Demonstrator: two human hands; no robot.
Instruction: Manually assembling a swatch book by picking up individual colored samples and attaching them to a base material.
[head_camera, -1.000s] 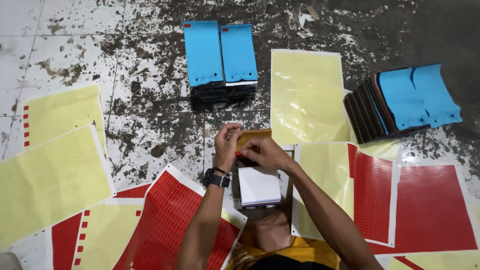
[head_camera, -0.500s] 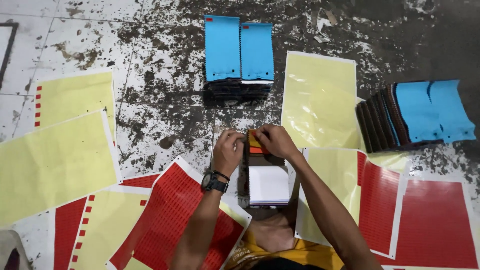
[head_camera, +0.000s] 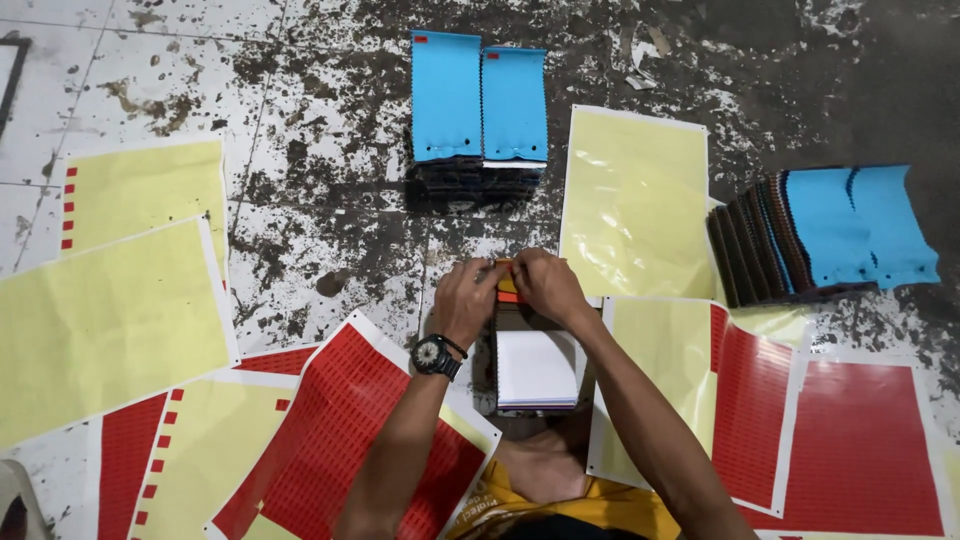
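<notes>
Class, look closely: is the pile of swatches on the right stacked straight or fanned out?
Fanned out. The right pile of swatches leans sideways, dark edges overlapping stepwise, blue pieces on top.

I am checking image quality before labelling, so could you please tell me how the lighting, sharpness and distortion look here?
Head view: even, soft light, with no glare on the yellow sheets; sharp floor and blue swatch stack; both hands crisp, little blur; slight wide-angle bend at the edges.

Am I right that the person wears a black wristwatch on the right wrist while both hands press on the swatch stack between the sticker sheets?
Not quite: the head view shows the black wristwatch on the left wrist. Both the left hand and right hand do press on the swatch stack.
</notes>
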